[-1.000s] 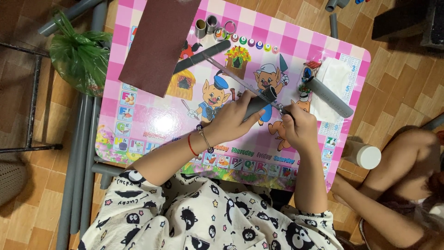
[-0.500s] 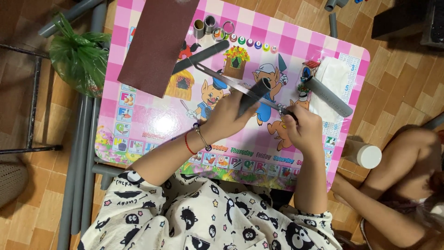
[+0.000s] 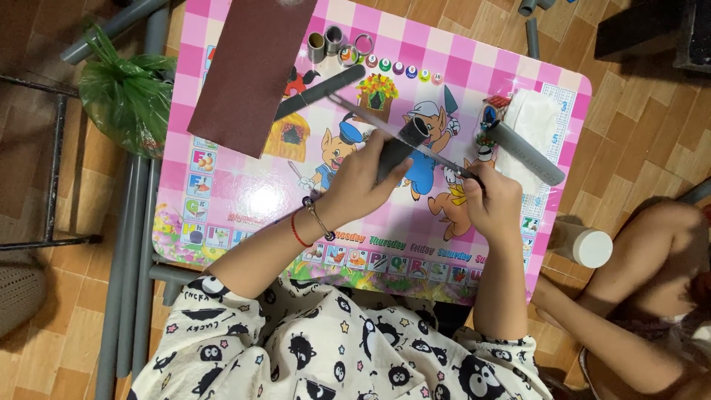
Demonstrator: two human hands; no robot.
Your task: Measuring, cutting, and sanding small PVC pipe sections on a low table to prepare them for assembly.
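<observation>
Black-and-white patterned sleeves (image 3: pixel 326 355) fill the bottom of the view, and both forearms reach up from them onto the pink checked surface (image 3: pixel 222 200) with its cartoon pigs. Left hand (image 3: pixel 363 181) first — it's wrapped around a short grey pipe (image 3: pixel 400 148), fingers curled over it, pinning it at a slant against the surface; a red string and a beaded bracelet (image 3: pixel 307 222) sit at that wrist. Right hand (image 3: pixel 492 200) is closed tight on the handle end of a thin saw blade (image 3: pixel 392 130), and the blade runs up and to the left from that fist, crossing right over the pipe's open end. Just beside the right hand, towards the right edge, lies a longer grey pipe (image 3: pixel 529 155) on a white cloth (image 3: pixel 537 122). Off the edge on the right stands a white bottle (image 3: pixel 589 244) on the floor, near another person's bare arm (image 3: pixel 607 341). Further up, a dark flat file (image 3: pixel 318 92) lies slantwise, partly under a brown sheet of sandpaper (image 3: pixel 252 67). At the far edge — a small row of cut pipe rings (image 3: pixel 337 44). Out to the left, on the tiled floor, a green plastic bag (image 3: pixel 126 96) sits beside long grey pipes (image 3: pixel 133 281).
</observation>
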